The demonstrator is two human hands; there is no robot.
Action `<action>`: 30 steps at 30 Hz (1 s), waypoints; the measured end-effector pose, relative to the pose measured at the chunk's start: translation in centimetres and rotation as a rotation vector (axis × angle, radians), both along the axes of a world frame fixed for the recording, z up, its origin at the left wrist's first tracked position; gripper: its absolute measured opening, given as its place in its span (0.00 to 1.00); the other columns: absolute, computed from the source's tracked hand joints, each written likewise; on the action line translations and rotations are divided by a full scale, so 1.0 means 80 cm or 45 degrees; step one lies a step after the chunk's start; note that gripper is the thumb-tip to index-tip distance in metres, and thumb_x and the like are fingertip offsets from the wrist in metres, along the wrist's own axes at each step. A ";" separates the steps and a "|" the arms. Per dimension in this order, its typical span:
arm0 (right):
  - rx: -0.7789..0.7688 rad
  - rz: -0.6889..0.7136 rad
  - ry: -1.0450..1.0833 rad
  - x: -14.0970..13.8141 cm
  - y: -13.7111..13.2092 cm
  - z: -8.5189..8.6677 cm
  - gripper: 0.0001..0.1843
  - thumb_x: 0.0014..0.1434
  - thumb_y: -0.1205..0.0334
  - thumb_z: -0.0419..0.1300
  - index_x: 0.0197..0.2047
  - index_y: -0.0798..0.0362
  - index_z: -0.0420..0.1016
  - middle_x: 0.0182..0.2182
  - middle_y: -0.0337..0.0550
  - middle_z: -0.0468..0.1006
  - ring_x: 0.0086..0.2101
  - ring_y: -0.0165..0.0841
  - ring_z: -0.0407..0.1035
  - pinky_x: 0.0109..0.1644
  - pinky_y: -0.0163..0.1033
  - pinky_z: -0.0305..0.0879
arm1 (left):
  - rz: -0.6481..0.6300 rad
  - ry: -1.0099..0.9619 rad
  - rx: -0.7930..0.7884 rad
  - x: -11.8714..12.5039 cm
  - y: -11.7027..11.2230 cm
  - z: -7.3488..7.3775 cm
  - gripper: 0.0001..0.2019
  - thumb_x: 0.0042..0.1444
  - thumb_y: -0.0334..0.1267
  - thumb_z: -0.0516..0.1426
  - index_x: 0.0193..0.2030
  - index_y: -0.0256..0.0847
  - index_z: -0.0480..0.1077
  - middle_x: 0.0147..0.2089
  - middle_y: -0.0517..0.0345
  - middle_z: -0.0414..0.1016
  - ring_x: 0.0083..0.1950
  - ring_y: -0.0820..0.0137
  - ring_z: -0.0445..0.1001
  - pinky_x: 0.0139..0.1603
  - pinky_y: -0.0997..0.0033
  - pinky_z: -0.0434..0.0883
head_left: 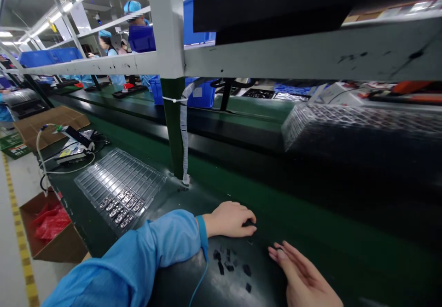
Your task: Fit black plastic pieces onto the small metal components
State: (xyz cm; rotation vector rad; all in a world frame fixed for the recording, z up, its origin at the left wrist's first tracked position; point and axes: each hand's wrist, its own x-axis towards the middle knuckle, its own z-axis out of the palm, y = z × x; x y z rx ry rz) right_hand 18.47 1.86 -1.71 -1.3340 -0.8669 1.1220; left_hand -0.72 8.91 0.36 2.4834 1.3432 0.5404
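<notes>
My left hand [232, 219] rests low over the dark green bench top [193, 279], its fingers curled toward the thumb. A dark spot shows between those fingertips, too small to name. To its right, my right hand [305, 275] has the thumb pressed near the fingertips, with a tiny dark bit by the thumb. What it holds, if anything, I cannot make out. Several small flat black pieces [229, 266] lie scattered on the bench between the hands, nearer to me. A blue cord [198, 285] runs down from the left cuff.
A clear plastic tray [129, 171] on the left carries several small metallic parts [121, 208]. Beyond stand a device with cables [78, 139] and an open cardboard box [51, 247] below the edge. A post [174, 132] and shelf beam [276, 60] cross ahead; co-workers sit farther back.
</notes>
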 end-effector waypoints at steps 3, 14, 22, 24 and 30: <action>-0.009 0.008 -0.023 -0.002 -0.001 0.000 0.30 0.43 0.47 0.75 0.46 0.58 0.80 0.43 0.52 0.83 0.40 0.40 0.80 0.54 0.39 0.75 | -0.007 0.001 -0.007 -0.001 0.000 -0.001 0.12 0.62 0.46 0.57 0.45 0.41 0.74 0.39 0.58 0.78 0.43 0.67 0.76 0.48 0.69 0.69; -0.026 0.004 -0.049 -0.003 -0.001 0.001 0.29 0.46 0.45 0.74 0.46 0.56 0.80 0.44 0.50 0.83 0.41 0.40 0.80 0.61 0.43 0.69 | -0.017 -0.010 0.000 -0.003 0.001 -0.002 0.10 0.61 0.43 0.57 0.44 0.41 0.73 0.38 0.58 0.77 0.43 0.68 0.75 0.49 0.70 0.68; 0.003 -0.003 -0.011 -0.006 0.000 0.003 0.30 0.47 0.45 0.73 0.48 0.56 0.80 0.43 0.51 0.83 0.39 0.41 0.80 0.59 0.49 0.71 | -0.020 0.009 -0.042 -0.003 -0.001 0.004 0.10 0.61 0.43 0.57 0.44 0.41 0.74 0.38 0.58 0.77 0.42 0.68 0.75 0.47 0.69 0.68; 0.007 -0.001 -0.019 -0.006 0.000 0.004 0.29 0.46 0.45 0.74 0.47 0.57 0.80 0.42 0.51 0.83 0.39 0.41 0.80 0.59 0.49 0.72 | -0.016 0.005 -0.039 -0.003 -0.001 0.005 0.10 0.61 0.43 0.57 0.44 0.41 0.74 0.38 0.58 0.77 0.42 0.68 0.75 0.47 0.70 0.68; -0.003 0.015 -0.040 -0.006 -0.001 0.009 0.29 0.46 0.45 0.73 0.46 0.56 0.81 0.42 0.49 0.83 0.40 0.39 0.80 0.56 0.42 0.74 | -0.018 -0.006 -0.010 -0.004 0.001 -0.001 0.10 0.61 0.43 0.57 0.45 0.41 0.73 0.37 0.59 0.77 0.42 0.68 0.74 0.48 0.70 0.68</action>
